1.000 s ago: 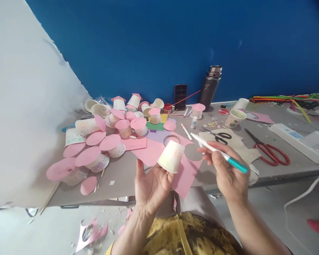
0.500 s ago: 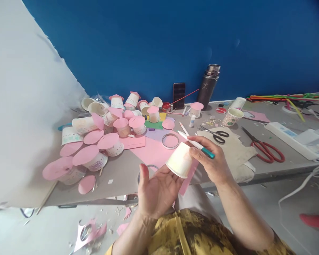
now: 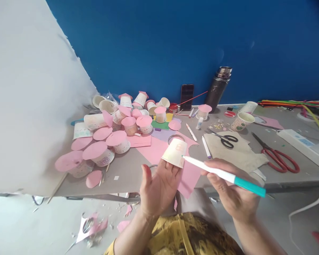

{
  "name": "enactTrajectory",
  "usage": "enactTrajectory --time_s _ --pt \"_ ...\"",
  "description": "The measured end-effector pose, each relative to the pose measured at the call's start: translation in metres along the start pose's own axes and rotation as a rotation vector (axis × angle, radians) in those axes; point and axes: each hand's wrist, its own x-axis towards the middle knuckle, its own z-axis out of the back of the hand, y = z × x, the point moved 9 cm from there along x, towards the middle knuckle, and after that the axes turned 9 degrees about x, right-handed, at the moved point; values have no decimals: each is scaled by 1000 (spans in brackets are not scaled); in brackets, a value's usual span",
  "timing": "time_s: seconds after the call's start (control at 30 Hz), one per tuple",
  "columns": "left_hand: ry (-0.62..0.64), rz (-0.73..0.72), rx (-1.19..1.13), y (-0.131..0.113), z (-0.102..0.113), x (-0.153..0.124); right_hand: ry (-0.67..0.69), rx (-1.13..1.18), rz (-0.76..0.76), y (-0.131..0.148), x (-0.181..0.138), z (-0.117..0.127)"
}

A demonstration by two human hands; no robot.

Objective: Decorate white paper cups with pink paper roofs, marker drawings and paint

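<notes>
A small white paper cup (image 3: 174,152), upside down and tilted, rests on the fingers of my left hand (image 3: 159,187). The fingertips go up under its rim, and the thumb stands apart. Faint pinkish marks show on the cup's side. My right hand (image 3: 232,187) grips a white marker (image 3: 215,171) with a teal end, and the marker's tip is at the right side of the cup. Pink paper (image 3: 187,184) and a ring of tape (image 3: 175,137) lie behind and below the cup.
Many cups with pink paper discs (image 3: 95,150) crowd the left of the table. To the right lie black-handled scissors (image 3: 225,139), red-handled scissors (image 3: 280,157), a patterned cup (image 3: 242,121) and a power strip (image 3: 304,145). A dark flask (image 3: 218,90) and a phone (image 3: 186,97) stand at the wall.
My right hand has left the cup's side and moved right and down, turning the marker so its tip points at the cup. A purple-ended marker now shows on the table. The view shifted slightly.
</notes>
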Motion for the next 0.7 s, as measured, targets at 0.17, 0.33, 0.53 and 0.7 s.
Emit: enactTrajectory --time_s 0.17,0.33,0.53,0.7 --pt "-2 -43 110 0 -1 -4 61 -108 25 4 0 -19" --pt "-5 -60 128 0 2 -6 119 -236 117 11 2 -32" --pt "14 -55 129 3 -1 -5 64 -252 159 14 7 -29" --pt "17 -44 148 5 0 -5 42 -289 204 19 14 -29"
